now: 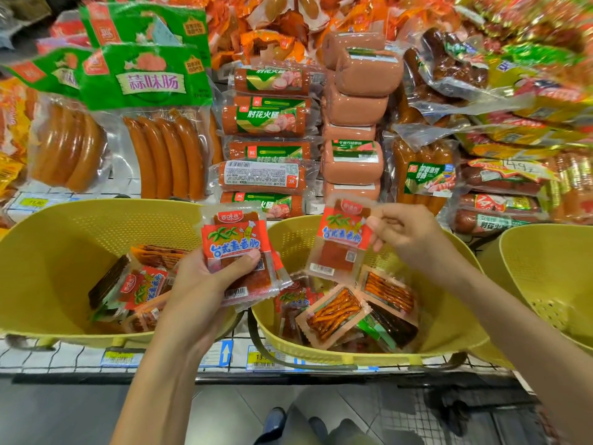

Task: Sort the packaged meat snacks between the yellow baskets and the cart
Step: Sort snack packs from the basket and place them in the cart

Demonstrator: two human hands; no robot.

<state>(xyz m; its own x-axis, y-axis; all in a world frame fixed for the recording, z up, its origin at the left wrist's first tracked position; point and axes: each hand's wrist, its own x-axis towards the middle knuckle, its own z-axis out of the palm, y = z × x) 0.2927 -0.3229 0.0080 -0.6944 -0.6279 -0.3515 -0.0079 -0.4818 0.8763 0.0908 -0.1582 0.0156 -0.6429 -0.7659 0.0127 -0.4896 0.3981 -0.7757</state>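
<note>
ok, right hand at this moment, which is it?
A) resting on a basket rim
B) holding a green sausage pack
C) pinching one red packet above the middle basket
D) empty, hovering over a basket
C: the right hand pinches a single red packet by its top edge above the middle yellow basket, while the left hand holds a stack of red packets.

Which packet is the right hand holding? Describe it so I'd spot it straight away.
Find the middle yellow basket. Above it, the right hand pinches a red packet with blue lettering by one top corner. Unlike the matching stack in the left hand, it hangs alone.
</note>
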